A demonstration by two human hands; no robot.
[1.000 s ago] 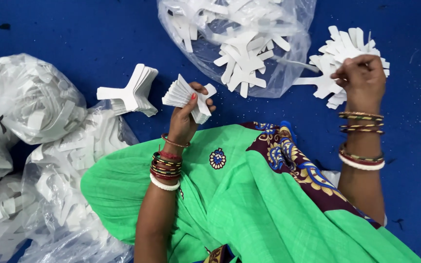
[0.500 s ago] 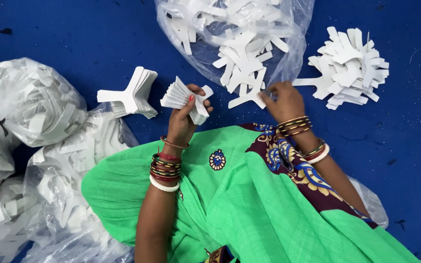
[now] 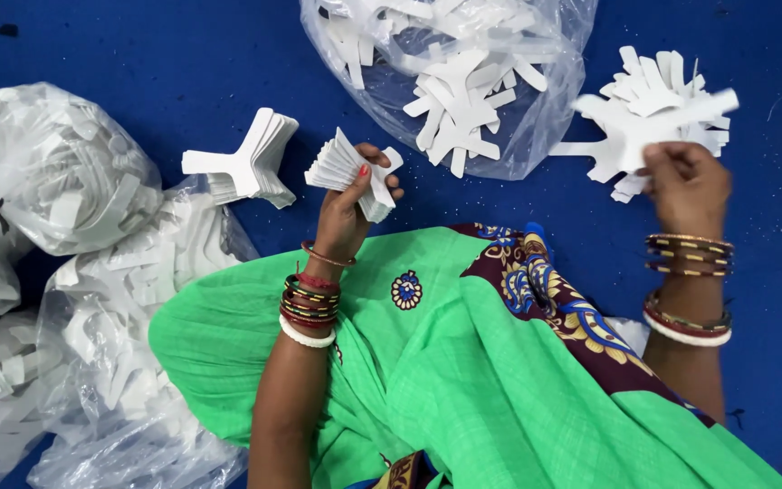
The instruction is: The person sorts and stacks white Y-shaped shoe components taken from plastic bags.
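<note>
— Two hands busy? 
— Yes: left hand fingers pinch a fanned stack of white cutouts above the green lap; right hand pinches one cutout over the loose pile
— Handling? 
— Light, thin, bendy, likely slippery — grip the centre

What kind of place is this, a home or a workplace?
Probably a small piecework spot on a floor, though I cannot be sure. A blue floor covering holds clear bags of white cut-outs, a neat stack, and the left hand grips a fanned bundle.

Floor workshop: bagged white cutouts
</note>
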